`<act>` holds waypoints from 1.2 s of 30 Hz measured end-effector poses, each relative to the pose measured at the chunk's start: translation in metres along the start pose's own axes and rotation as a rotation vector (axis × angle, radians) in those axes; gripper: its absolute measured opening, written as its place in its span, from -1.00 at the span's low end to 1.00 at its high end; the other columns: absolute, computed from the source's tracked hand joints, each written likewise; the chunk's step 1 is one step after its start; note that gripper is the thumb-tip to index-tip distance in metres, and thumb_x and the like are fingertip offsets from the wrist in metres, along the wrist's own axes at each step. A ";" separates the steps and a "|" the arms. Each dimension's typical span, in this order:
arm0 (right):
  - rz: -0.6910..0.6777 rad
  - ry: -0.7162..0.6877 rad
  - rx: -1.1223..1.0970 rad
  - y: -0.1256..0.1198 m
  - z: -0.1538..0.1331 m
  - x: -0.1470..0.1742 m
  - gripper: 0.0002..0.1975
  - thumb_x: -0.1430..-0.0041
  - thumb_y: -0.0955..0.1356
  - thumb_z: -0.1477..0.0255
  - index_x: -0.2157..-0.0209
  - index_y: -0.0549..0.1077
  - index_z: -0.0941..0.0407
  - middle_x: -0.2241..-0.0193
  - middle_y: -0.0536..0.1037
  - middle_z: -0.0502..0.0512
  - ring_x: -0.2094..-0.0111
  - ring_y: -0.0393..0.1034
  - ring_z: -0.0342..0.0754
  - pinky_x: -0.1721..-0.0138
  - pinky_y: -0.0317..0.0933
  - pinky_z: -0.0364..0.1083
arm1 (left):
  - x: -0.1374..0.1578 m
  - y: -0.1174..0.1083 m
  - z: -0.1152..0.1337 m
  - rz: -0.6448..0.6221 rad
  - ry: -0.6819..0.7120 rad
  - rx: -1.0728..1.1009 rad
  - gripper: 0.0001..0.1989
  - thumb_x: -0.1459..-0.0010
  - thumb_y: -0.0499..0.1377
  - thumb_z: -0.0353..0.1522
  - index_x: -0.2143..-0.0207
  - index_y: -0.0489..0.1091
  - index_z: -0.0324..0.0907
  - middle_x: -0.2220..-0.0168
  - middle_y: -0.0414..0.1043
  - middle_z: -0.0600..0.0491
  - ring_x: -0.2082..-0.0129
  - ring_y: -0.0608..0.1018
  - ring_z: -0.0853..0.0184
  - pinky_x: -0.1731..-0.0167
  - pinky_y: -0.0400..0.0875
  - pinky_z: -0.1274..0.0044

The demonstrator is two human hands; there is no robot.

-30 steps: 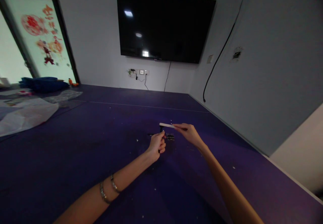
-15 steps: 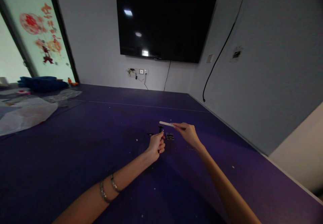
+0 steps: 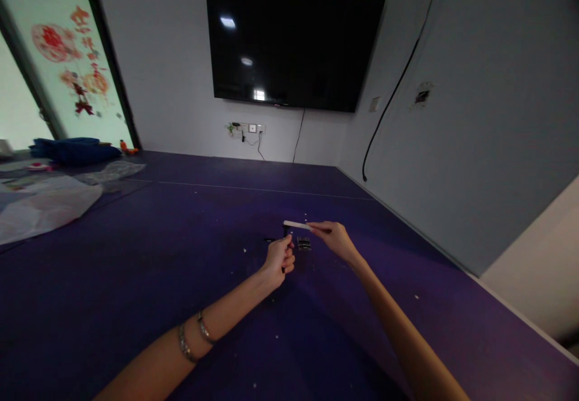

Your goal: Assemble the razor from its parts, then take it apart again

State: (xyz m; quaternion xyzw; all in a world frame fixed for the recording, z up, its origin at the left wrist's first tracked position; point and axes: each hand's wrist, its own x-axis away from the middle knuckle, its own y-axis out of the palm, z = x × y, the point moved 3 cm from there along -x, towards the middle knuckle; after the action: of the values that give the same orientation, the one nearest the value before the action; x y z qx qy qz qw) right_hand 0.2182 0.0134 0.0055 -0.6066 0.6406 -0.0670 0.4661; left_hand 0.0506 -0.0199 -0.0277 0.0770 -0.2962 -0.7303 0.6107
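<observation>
My left hand point(image 3: 278, 259) is closed around a slim black razor-like tool point(image 3: 285, 230), held upright with its wider head above the fist. Part of its handle is hidden by my fingers. My right hand point(image 3: 332, 236) pinches one end of a flat white stick point(image 3: 296, 225). The stick points left, and its far end lies over the head of the black tool, seemingly touching it. Just beyond my left hand, on the purple surface point(image 3: 203, 280), are a small dark segmented piece point(image 3: 304, 243) and a short black piece point(image 3: 269, 240).
Small white bits are scattered over the surface. Clear plastic sheeting point(image 3: 54, 205) and a dark blue cloth bundle point(image 3: 75, 149) lie at the far left, near a small orange object point(image 3: 123, 145). A black cable point(image 3: 389, 102) hangs along the right wall. A television point(image 3: 294, 42) is mounted ahead.
The white stick's left end has come down slightly onto the black tool's head. My left hand keeps its hold, and the view has shifted a little.
</observation>
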 end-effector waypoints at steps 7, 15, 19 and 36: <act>-0.060 0.060 -0.166 0.006 0.010 0.001 -0.74 -0.06 0.33 0.29 0.21 0.53 0.02 0.23 0.57 0.05 0.19 0.45 0.02 0.10 0.26 -0.02 | -0.002 -0.003 -0.001 -0.015 -0.024 0.035 -0.72 -0.18 -0.01 -0.29 0.57 0.14 -0.20 0.80 -0.13 0.31 0.86 -0.07 0.61 0.80 -0.25 0.66; -0.071 0.101 -0.221 0.006 0.010 0.003 -0.73 -0.05 0.32 0.31 0.20 0.53 0.04 0.21 0.56 0.05 0.16 0.44 0.02 0.09 0.26 0.00 | -0.005 -0.003 -0.004 -0.024 -0.052 0.033 -0.71 -0.17 0.01 -0.25 0.56 0.14 -0.20 0.79 -0.12 0.32 0.86 -0.07 0.62 0.80 -0.23 0.67; -0.060 0.105 -0.190 0.005 0.013 0.003 -0.74 -0.05 0.32 0.31 0.21 0.53 0.03 0.23 0.57 0.05 0.18 0.45 0.02 0.11 0.27 -0.01 | -0.005 -0.004 -0.003 -0.018 -0.056 0.034 -0.72 -0.18 -0.01 -0.28 0.56 0.14 -0.20 0.80 -0.12 0.31 0.86 -0.06 0.62 0.80 -0.24 0.66; 0.135 0.174 -0.193 -0.002 0.002 0.000 -0.54 -0.07 0.26 0.18 0.14 0.48 0.22 0.57 0.50 0.06 0.68 0.23 -0.19 0.62 0.12 -0.19 | -0.001 -0.002 0.067 -0.275 0.477 -0.276 -0.70 -0.01 0.15 -0.14 0.52 0.22 -0.19 0.78 -0.05 0.31 0.86 0.02 0.61 0.86 -0.08 0.69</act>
State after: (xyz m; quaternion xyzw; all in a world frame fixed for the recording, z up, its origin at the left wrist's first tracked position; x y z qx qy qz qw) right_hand 0.2212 0.0137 0.0056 -0.5959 0.7215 -0.0259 0.3516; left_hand 0.0177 0.0037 0.0252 0.2021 -0.0291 -0.8008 0.5630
